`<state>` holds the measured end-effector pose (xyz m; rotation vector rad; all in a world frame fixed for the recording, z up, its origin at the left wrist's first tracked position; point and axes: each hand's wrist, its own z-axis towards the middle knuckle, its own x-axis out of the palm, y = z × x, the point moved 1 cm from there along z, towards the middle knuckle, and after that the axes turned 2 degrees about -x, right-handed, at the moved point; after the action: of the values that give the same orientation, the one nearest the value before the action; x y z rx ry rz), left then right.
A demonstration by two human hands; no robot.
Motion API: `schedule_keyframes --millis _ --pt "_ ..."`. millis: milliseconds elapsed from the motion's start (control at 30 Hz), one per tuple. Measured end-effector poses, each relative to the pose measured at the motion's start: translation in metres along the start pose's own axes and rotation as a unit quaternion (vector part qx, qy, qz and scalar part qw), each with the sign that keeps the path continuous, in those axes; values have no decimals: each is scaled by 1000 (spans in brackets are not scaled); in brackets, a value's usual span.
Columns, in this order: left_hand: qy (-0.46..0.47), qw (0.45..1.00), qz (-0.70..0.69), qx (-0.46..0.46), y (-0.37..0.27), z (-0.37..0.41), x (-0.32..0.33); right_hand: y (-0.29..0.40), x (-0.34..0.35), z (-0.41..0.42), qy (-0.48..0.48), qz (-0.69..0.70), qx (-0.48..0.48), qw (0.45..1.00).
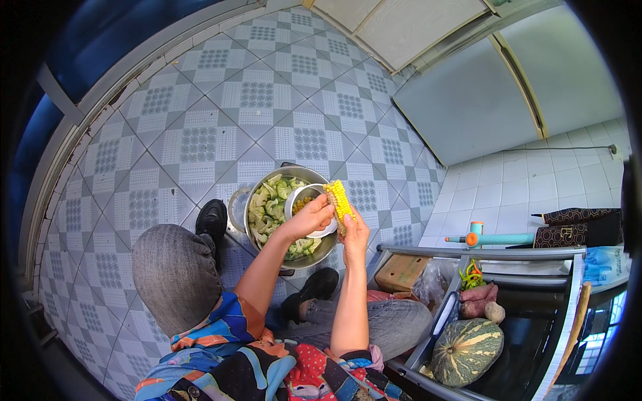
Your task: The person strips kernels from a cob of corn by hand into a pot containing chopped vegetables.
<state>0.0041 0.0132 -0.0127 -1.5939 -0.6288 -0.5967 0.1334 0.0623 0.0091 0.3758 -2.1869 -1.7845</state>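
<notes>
A partly stripped corn cob (339,201) is held upright over the rim of a metal pot. My right hand (355,232) grips its lower end. The fingers of my left hand (315,217) press against the kernels on its left side. Below my hands, a white bowl (327,232) with loose corn kernels (301,204) in it sits inside the metal pot (321,259). Cut cauliflower or broccoli pieces (271,204) fill the pot around the bowl. My left wrist hides part of the bowl and pot.
The pot stands on the patterned tile floor (220,120) between my shoes. At right, a rack (481,250) holds a green pumpkin (467,352), sweet potatoes (478,301), peppers (470,276) and a cardboard box (401,272). Beyond it is a refrigerator (466,100).
</notes>
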Motion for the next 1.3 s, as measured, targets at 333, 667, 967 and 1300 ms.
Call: schedule_keyframes --millis 333,667,967,1300 --pt "-44 999 -19 -26 1 5 1 4 -2 6 19 -47 -3 999" --pt "-58 998 -11 -35 9 4 -5 1 0 7 18 -110 -20 994" --pt "-56 997 -6 -50 6 7 6 3 -2 6 14 -78 -24 997" --pt "-34 999 -1 -18 2 5 4 14 5 0 12 1 26 1000"
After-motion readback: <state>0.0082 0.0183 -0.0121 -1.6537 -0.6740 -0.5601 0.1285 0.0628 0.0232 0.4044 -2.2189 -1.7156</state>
